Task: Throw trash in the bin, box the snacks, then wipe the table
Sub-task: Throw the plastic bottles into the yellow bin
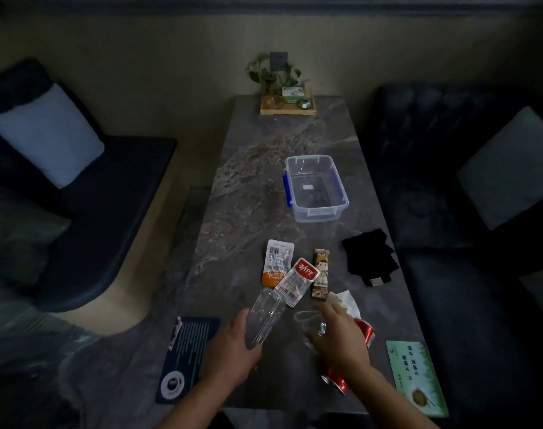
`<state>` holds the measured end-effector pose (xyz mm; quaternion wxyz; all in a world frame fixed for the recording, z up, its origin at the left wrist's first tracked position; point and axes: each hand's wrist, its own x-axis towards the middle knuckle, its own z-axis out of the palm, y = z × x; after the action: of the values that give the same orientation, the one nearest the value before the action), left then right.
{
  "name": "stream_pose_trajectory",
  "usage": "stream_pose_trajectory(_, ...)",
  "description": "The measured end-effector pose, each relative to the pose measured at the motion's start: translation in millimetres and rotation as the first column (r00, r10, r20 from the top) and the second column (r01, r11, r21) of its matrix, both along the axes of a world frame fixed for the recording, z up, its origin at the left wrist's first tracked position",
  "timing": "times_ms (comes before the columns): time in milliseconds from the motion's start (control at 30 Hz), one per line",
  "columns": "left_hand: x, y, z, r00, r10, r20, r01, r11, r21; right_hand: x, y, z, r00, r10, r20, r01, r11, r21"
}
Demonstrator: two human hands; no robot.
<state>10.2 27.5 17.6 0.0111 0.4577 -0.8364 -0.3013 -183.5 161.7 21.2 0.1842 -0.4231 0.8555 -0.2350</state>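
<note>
Table (264,187): a long grey marbled top ran away from the viewer, flanked by dark sofas on both sides
Left hand (229,351): lay over the near part of the table, fingers curled around the base of a clear plastic bottle (265,317); the bottle was tilted, its far end pointing toward the snack packets
Right hand (341,339): was closed on a crumpled clear plastic cup (310,323), with a crumpled white tissue (346,301) against its fingertips; whether the tissue was gripped or only touched could not be told
Red can (367,332): lay on its side just under and beside the right hand and forearm, its ends showing on either side of the wrist
Snacks: three packets lay together between the hands and the box, namely an orange-and-white packet (276,263), a red-and-white packet (298,281) overlapping it, and a brown bar (321,274) just to the right
Clear plastic box (315,188): stood open at mid-table with a blue latch on its left side, well apart from the snacks; only a small white label showed inside
Black cloth (370,257): lay crumpled near the right edge, between the box and the tissue
Cards: a dark blue card (186,351) lay at the near left, a green card (417,377) at the near right
Wooden tray (287,106): sat at the far end, holding a potted plant and a small green-and-white box
</note>
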Motion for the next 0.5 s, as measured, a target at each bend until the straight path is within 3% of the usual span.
stream_pose_trajectory(267,12.9,11.9,6.0,0.987,-0.158,-0.039,0.157,0.987,-0.017,33.4,30.0,13.4,0.981,-0.19,-0.047,0.188,0.982,-0.03)
stream_pose_trajectory(500,32.0,9.7,7.1,0.929,-0.355,-0.102,0.357,0.934,-0.001,95.7,66.3,30.0,0.897,-0.44,-0.041,0.441,0.898,0.01)
